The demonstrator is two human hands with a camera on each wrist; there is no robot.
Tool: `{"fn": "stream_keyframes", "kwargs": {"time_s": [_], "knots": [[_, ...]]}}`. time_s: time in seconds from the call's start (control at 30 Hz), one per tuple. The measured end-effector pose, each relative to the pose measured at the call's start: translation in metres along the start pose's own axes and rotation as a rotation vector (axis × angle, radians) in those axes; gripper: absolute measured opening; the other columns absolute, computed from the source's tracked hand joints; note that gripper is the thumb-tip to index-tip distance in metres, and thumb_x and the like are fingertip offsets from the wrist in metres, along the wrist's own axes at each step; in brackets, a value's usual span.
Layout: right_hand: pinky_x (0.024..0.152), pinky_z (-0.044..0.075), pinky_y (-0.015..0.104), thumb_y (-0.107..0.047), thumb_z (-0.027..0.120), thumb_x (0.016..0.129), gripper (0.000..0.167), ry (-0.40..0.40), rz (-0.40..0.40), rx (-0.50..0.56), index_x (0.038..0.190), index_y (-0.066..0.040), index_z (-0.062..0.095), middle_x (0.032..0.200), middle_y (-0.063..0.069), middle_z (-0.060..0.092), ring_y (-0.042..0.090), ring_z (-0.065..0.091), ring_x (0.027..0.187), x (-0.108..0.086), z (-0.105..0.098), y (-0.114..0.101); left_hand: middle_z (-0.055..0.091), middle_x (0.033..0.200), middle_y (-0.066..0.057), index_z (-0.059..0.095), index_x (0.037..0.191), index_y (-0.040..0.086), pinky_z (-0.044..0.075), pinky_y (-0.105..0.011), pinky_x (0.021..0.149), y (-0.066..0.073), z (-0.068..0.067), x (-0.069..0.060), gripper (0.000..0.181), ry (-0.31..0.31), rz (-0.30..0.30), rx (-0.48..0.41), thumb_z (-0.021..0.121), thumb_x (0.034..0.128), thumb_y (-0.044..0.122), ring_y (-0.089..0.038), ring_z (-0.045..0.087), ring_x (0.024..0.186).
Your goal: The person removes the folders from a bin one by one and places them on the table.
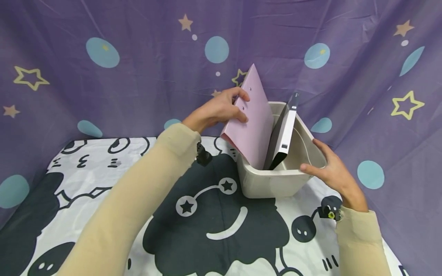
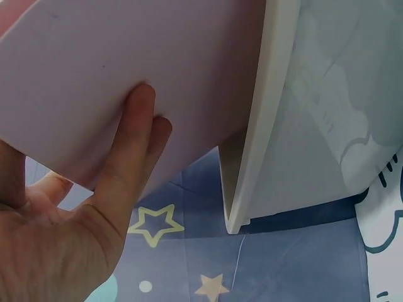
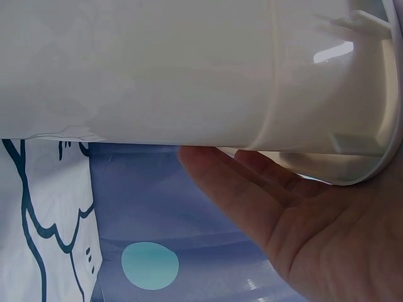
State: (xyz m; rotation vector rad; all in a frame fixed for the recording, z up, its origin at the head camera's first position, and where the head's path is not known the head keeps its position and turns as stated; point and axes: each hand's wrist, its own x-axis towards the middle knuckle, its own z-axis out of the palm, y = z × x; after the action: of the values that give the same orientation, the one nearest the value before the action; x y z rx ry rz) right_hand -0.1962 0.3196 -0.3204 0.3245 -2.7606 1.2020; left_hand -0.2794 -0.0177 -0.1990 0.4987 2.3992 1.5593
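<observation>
A pink folder [image 1: 253,122] leans with its lower part inside a light grey bin [image 1: 272,184]. My left hand [image 1: 221,109] grips the folder's left edge near the top, fingers and thumb on its faces; in the left wrist view the hand [image 2: 82,220] pinches the folder [image 2: 176,69] beside the bin's rim [image 2: 258,126]. A black and white binder [image 1: 284,132] stands tilted in the bin, right of the folder. My right hand [image 1: 333,168] holds the bin's right rim, thumb over the near corner; in the right wrist view its fingers [image 3: 233,182] lie against the bin's outer wall [image 3: 157,75].
A white cloth with black cartoon drawings [image 1: 221,226] covers the surface under the bin. Behind and to the right hangs a purple curtain [image 1: 152,69] with stars and blue spots, close to the bin's far side.
</observation>
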Motion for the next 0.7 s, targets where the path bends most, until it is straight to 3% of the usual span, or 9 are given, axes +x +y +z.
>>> {"fn": "stream_keyframes", "kwargs": {"time_s": [0.7], "knots": [[0.098,0.030,0.054,-0.029,0.076,0.079,0.095,0.010,-0.005,0.000,0.153,-0.012,0.019,0.145,0.023,0.035,0.036,0.040,0.123,-0.001,0.001,0.000,0.058,0.104,-0.016,0.050,0.119,0.013,0.056,-0.038,0.068,0.000,-0.013,-0.012,0.054,0.030,-0.017,-0.080,0.073,0.0745,-0.008,-0.029,0.065,0.085]]}}
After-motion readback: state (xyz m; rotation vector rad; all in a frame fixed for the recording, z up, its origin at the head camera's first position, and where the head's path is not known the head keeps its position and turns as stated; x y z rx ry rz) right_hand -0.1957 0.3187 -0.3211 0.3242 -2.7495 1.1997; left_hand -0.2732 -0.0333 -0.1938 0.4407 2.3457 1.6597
